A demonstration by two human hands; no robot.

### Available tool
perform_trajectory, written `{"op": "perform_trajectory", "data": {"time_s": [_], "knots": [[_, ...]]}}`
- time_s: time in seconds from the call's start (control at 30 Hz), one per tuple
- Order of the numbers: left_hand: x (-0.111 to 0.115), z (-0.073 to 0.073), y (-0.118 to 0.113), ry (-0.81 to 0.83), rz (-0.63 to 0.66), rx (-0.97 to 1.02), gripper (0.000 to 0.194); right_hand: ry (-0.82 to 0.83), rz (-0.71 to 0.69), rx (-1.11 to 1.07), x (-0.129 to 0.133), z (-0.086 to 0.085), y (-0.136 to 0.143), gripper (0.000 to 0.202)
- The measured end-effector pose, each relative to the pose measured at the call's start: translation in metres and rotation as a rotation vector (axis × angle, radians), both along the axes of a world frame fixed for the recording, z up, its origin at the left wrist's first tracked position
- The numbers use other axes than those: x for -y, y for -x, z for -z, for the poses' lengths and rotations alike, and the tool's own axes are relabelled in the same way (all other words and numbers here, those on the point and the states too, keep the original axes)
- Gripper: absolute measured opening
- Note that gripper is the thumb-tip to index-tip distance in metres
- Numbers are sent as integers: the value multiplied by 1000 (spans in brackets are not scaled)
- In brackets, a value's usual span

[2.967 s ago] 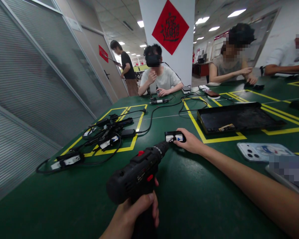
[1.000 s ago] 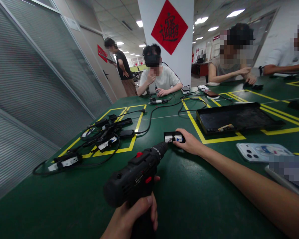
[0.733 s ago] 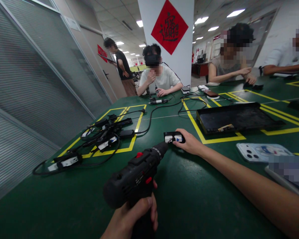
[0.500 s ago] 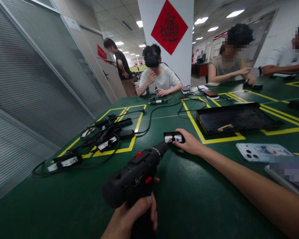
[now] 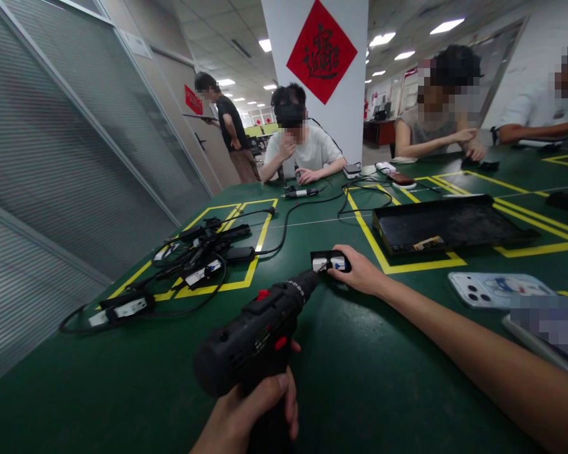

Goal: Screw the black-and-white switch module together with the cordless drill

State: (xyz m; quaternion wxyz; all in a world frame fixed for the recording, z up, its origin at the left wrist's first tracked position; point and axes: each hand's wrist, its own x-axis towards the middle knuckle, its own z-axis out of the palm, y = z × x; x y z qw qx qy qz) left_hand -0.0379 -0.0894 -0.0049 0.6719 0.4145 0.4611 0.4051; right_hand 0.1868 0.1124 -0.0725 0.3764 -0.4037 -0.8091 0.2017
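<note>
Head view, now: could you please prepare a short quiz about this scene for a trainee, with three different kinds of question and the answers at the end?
1. Multiple choice. What does the left hand grip?
a) a cable
b) a drill
c) a phone

2. True or false. The right hand is holding the tray.

3. Fill in the missing word. The tape on the green table is ____.

Key:
1. b
2. False; it holds a small box.
3. yellow
</note>
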Motion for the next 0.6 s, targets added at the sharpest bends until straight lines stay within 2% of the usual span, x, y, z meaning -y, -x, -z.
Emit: {"op": "perform_trajectory", "data": {"time_s": [0.5, 0.6], "knots": [[-1, 4, 0, -38, 28, -39, 29, -32, 12, 12, 0, 0, 1, 51], [-1, 3, 0, -39, 18, -45, 31, -19, 13, 14, 0, 0, 1, 51]]}}
